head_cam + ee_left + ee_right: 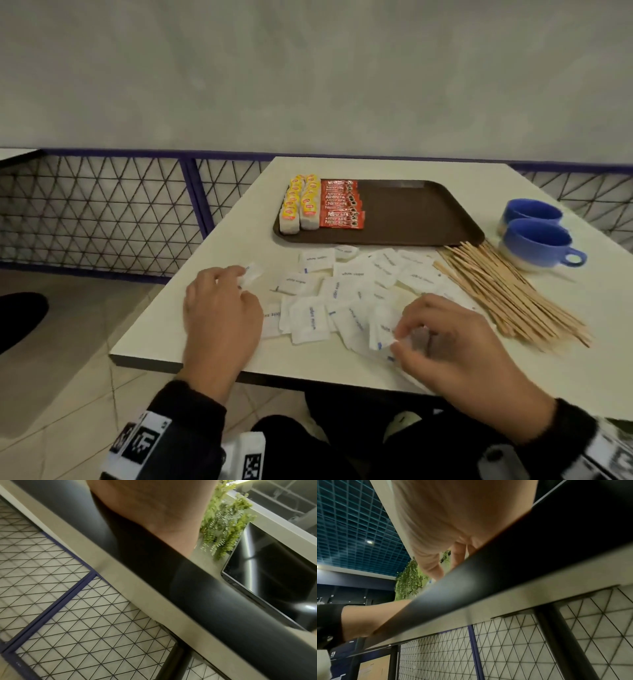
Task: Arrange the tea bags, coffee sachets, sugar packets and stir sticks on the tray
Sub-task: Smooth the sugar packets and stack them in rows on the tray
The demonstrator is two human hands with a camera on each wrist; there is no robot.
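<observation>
Tea bags (298, 202) and coffee sachets (340, 205) sat on the tray (411, 212) while the left hand (219, 308) and right hand (448, 339) each pinched sugar packets (342, 291) scattered on the tabletop (239, 240), next needing stacking traywards.

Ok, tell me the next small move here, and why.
Probably gather the loose sugar packets into a stack: both the left hand and right hand already pinch one, while the tray holds only tea bags and coffee sachets.
</observation>
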